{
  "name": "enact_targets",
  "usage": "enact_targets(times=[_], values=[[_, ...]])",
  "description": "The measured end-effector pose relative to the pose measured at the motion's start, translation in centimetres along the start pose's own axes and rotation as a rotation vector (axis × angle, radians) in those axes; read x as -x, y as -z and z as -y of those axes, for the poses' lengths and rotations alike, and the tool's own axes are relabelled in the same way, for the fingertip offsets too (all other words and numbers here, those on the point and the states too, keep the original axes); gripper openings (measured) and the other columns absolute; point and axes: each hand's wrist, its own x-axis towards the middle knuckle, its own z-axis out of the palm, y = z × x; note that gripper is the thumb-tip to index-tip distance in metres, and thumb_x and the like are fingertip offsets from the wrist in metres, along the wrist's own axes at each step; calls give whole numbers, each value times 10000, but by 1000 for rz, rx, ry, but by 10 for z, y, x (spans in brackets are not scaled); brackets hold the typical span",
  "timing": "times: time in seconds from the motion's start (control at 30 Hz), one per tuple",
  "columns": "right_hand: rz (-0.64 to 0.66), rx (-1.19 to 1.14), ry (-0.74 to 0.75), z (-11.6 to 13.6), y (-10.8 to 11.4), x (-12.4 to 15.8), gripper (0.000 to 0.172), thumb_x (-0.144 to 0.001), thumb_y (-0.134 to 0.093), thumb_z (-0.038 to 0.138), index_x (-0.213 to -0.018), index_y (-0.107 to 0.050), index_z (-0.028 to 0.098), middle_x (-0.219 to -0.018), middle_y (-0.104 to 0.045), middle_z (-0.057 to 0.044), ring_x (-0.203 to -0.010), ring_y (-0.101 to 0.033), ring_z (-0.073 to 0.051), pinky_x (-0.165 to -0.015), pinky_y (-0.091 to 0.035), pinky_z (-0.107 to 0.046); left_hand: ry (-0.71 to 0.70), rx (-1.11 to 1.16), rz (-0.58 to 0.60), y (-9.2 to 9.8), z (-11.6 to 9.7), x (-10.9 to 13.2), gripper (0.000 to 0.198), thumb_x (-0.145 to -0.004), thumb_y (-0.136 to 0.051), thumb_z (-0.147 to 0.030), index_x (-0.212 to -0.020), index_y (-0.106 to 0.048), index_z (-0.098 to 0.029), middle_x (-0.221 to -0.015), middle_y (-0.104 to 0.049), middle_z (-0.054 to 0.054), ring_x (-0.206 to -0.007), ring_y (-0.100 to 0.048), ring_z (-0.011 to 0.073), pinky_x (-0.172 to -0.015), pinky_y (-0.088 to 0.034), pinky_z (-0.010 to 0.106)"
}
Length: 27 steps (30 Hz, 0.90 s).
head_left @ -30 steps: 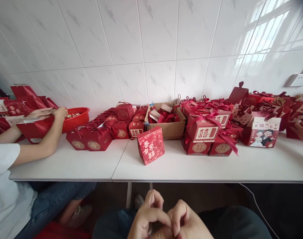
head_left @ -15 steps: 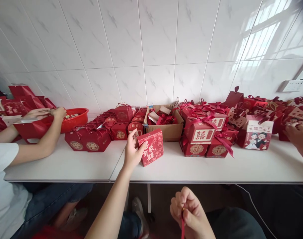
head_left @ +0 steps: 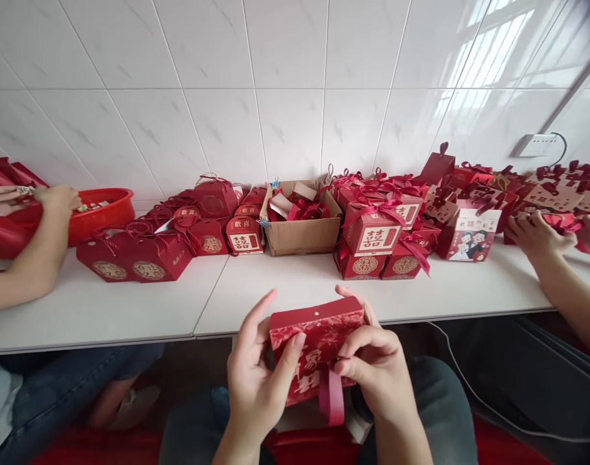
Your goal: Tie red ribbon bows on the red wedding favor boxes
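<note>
Ribbon (head_left: 332, 397), pink-red and looped, is being pinched right now between thumb and forefinger of the right hand (head_left: 379, 368), held up against the front of a red box (head_left: 314, 345)! That box is gripped on its other side by the left hand (head_left: 258, 381), thumb pressed across the printed face, forefinger raised clear. Over the lap it is held, just in front of the table's (head_left: 256, 281) near edge, a small hole shown in its top strip.

Across the table, a cardboard carton (head_left: 302, 236) is seen by the tiled wall (head_left: 295, 142), loaded with red ribbons and pale cards. To its right, beribboned gift boxes (head_left: 377, 239) are stacked; farther along, a box printed with a couple (head_left: 470, 239) is stood upright. Over on the left, two red boxes with gold emblems (head_left: 132, 261) are set side by side, and behind them a red basin (head_left: 113, 213) is reached over by a co-worker's arm (head_left: 37, 258). At far right, something red is handled by another co-worker's hands (head_left: 541, 232).
</note>
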Motion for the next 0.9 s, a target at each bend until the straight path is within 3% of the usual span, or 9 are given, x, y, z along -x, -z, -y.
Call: enact_targets(times=[0.1,0.23,0.33,0.47,0.63,0.77,0.83,0.9], values=[[-21,47,11,-4,-4,4,119,-646,-828,267,-607,-717,249,-1233,-609,-74,-1298,-426,-309,-862,-469,-360,-4,-51,-31,-2,7,2,264,-787,-683,-344,-986,-637,-178,-822,-676,37,-723,-642,168,-684,-512,261],[-45,111,27,-8,-6,7,120,-627,-841,244,-622,-721,257,-1167,-631,-72,-1263,-463,-288,-791,-493,-315,-103,-46,-29,-4,13,2,141,-810,-656,-321,-817,-626,-183,-920,-632,55,-927,-613,197,-833,-468,274],[-59,154,30,-8,-10,8,110,-630,-839,240,-638,-733,269,-1095,-651,-63,-1228,-490,-267,-802,-495,-300,-28,50,41,-3,13,6,137,-849,-612,-325,-843,-594,-190,-1030,-654,72,-1001,-616,210,-847,-477,287],[-80,188,45,-7,-13,7,102,-624,-842,258,-654,-747,279,-980,-671,-53,-1148,-540,-245,-809,-498,-289,32,41,184,3,13,13,136,-884,-571,-323,-920,-579,-192,-933,-688,60,-863,-657,185,-746,-513,272],[-86,223,78,-11,-14,5,80,-646,-828,265,-644,-748,267,-986,-656,-54,-993,-603,-219,-716,-516,-276,-21,1,200,6,18,18,108,-903,-546,-282,-957,-567,-191,-937,-681,61,-866,-654,177,-765,-521,273],[-135,298,178,-15,-15,10,79,-673,-810,223,-669,-739,257,-1143,-603,-50,-867,-624,-178,-767,-540,-319,-63,28,206,5,25,21,77,-912,-526,-256,-947,-558,-196,-957,-657,64,-879,-642,177,-761,-515,268],[-160,319,195,-16,-15,14,152,-701,-786,206,-823,-737,282,-1258,-560,-55,-921,-633,-198,-803,-549,-354,-66,45,208,4,27,23,80,-919,-509,-256,-943,-558,-197,-939,-643,61,-869,-636,173,-758,-510,266],[-188,297,155,-15,-13,17,475,-719,-769,218,-1154,-622,337,-1319,-536,-78,-939,-645,-212,-754,-572,-357,-52,41,225,4,27,26,107,-925,-496,-268,-945,-570,-193,-920,-629,63,-870,-630,174,-768,-505,269]])
